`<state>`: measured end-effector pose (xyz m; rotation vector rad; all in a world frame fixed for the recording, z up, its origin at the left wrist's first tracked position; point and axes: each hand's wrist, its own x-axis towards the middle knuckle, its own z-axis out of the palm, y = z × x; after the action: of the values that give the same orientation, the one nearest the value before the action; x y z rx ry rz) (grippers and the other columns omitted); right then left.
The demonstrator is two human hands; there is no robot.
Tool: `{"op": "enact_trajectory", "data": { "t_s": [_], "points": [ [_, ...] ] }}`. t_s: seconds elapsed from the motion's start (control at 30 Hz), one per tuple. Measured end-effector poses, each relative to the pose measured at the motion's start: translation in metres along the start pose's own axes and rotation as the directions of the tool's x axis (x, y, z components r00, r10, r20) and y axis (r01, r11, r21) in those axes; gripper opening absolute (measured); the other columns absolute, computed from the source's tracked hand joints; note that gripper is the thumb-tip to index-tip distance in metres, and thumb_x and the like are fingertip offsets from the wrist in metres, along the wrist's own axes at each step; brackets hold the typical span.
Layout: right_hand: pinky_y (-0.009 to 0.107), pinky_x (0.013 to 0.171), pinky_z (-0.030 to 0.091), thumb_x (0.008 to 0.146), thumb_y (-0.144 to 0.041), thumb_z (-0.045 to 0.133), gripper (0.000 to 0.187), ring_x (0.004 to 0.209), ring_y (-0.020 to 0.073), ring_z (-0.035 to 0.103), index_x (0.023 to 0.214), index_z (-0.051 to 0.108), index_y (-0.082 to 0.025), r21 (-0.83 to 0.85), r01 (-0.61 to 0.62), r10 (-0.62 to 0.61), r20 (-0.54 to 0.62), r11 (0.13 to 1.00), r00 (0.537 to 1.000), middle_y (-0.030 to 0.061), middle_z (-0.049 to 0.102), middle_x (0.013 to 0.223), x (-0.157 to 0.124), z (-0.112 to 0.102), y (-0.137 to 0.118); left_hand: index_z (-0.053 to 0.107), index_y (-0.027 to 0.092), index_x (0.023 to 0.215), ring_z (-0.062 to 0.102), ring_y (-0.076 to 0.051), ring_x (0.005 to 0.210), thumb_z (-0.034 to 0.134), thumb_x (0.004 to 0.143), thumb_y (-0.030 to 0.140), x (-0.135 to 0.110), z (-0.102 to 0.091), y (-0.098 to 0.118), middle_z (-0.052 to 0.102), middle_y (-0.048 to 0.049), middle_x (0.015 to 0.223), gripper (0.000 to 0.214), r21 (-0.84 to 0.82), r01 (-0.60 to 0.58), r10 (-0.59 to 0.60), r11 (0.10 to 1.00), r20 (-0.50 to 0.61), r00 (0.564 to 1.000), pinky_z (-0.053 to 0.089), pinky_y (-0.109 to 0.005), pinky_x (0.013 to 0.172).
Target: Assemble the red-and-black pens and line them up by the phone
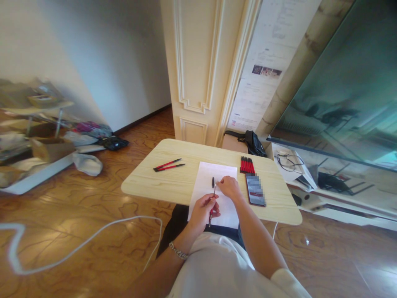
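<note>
My left hand (206,209) is closed around a red pen barrel (211,216), which slants over the lower part of a white sheet of paper (203,178). From the barrel's upper end a thin refill (214,190) sticks out toward my right hand (228,187). The right fingers are pinched together beside the refill's tip; whatever lies between them is too small to name. On the paper just beyond the tip rests a short black pen part (213,182).
Two red-and-black pens (170,165) lie at the left of the pale table (149,182). A row of several similar pens (247,164) sits at the right, above a phone (255,190). A white cable (102,231) crosses the floor at left.
</note>
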<state>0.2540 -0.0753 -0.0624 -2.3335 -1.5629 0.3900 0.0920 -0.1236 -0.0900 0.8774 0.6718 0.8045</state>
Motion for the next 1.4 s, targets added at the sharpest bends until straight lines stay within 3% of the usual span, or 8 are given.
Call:
{"op": "enact_trajectory", "data": {
  "t_s": [0.13,0.37,0.63,0.8,1.03,1.17,1.3,1.4],
  "points": [
    [0.026,0.06,0.037,0.084,-0.044,0.046,0.038,0.067,0.0166,0.057,0.072,0.068,-0.015,0.283,0.094,-0.082,-0.056,0.955,0.995,0.0071,0.066,0.069,-0.015,-0.006,0.006,0.059,0.017,0.099,0.056,-0.012,0.061,0.064,0.076,0.043,-0.001,0.0,0.002,0.056,-0.0007,0.07,0.036,-0.003,0.003,-0.003,1.0,0.0,1.0,0.054,-0.03,0.059],
    [0.024,0.062,0.04,0.076,-0.04,0.059,0.025,0.066,0.0126,0.053,0.081,0.067,-0.016,0.751,0.144,-0.307,0.082,0.644,0.948,0.0013,0.065,0.073,-0.058,-0.001,0.015,0.061,0.016,0.096,0.056,-0.012,0.061,0.066,0.073,0.044,-0.003,0.007,0.003,0.056,-0.0016,0.07,0.037,0.0,0.014,-0.014,1.0,0.016,1.0,0.053,-0.029,0.058],
    [0.023,0.052,0.034,0.074,-0.042,0.062,0.027,0.054,0.0098,0.045,0.075,0.064,-0.015,0.835,0.07,-0.151,0.015,0.546,0.988,-0.0019,0.056,0.059,-0.055,-0.01,0.008,0.061,0.016,0.097,0.056,-0.013,0.059,0.065,0.075,0.044,-0.007,0.012,0.006,0.056,-0.0008,0.068,0.036,0.036,0.044,-0.044,0.998,0.02,0.999,0.053,-0.03,0.058],
    [0.024,0.054,0.036,0.072,-0.041,0.063,0.03,0.059,0.0117,0.051,0.085,0.066,-0.015,0.861,0.019,-0.179,0.084,0.508,0.98,0.0016,0.064,0.067,-0.061,-0.006,0.006,0.061,0.015,0.097,0.056,-0.012,0.059,0.064,0.075,0.045,-0.007,0.012,0.008,0.057,-0.0016,0.069,0.037,0.049,0.018,-0.019,0.999,0.022,1.0,0.053,-0.03,0.059],
    [0.022,0.053,0.038,0.071,-0.044,0.062,0.034,0.063,0.0127,0.055,0.085,0.064,-0.014,0.877,0.032,-0.074,0.004,0.48,0.997,0.0085,0.068,0.08,-0.047,-0.014,0.012,0.062,0.016,0.096,0.058,-0.014,0.059,0.068,0.07,0.047,-0.008,0.014,0.007,0.059,-0.0018,0.068,0.041,0.055,0.068,-0.069,0.996,0.009,0.998,0.053,-0.032,0.059],
    [0.022,0.05,0.037,0.072,-0.043,0.06,0.034,0.059,0.0129,0.055,0.083,0.067,-0.012,0.786,0.022,0.009,-0.035,0.618,0.999,0.0085,0.068,0.074,-0.021,-0.021,0.024,0.061,0.016,0.098,0.059,-0.014,0.059,0.066,0.072,0.047,-0.007,0.012,0.006,0.059,-0.0013,0.068,0.04,0.065,0.045,-0.046,0.997,0.015,0.999,0.054,-0.032,0.059],
    [0.025,0.054,0.037,0.073,-0.037,0.058,0.028,0.061,0.016,0.058,0.077,0.072,-0.014,0.476,-0.025,0.05,-0.04,0.879,0.998,0.0057,0.067,0.066,-0.007,-0.013,0.032,0.061,0.016,0.099,0.059,-0.014,0.059,0.065,0.073,0.047,-0.006,0.011,0.005,0.058,-0.0011,0.068,0.041,0.056,0.038,-0.039,0.998,0.01,0.999,0.054,-0.032,0.06],
    [0.026,0.063,0.039,0.073,-0.033,0.059,0.022,0.072,0.019,0.062,0.077,0.074,-0.017,0.247,-0.039,0.053,-0.051,0.968,0.997,0.0067,0.07,0.071,-0.006,-0.006,0.029,0.061,0.015,0.102,0.059,-0.014,0.061,0.067,0.073,0.046,-0.005,0.01,0.005,0.058,-0.002,0.069,0.044,0.047,0.037,-0.037,0.998,0.004,0.999,0.054,-0.032,0.061]
  ]
}}
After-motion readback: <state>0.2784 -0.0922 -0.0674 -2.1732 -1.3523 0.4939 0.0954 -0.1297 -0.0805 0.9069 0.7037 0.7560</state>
